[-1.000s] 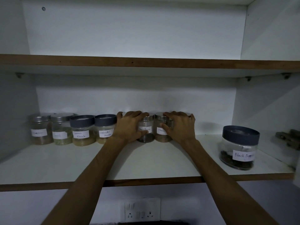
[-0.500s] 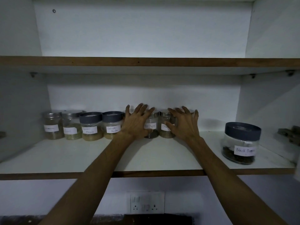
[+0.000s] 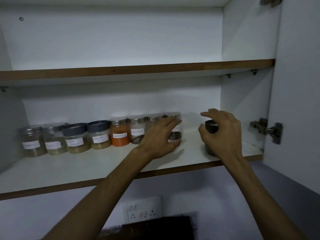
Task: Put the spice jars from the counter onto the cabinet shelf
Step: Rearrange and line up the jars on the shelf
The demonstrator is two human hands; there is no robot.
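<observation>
Jars [image 3: 119, 134] glass, round, metal-lidded; left hand [image 3: 159, 137] flat, right hand [image 3: 223, 134] loose.

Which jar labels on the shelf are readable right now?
"Coriander Powder": fourth jar from left.
"...Masala": third jar; first word blurred.
Orange-powder jar: label blurred.
Jar right of it: blurred.
Two leftmost jars: unreadable.
Jars behind the left hand and right hand: labels hidden.

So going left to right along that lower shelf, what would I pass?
Two silver-lidded jars → two grey-lidded jars → orange spice jar → pale silver-lidded jar → left hand touching the row's end jar → right hand over a dark-lidded jar → door hinge.
</observation>
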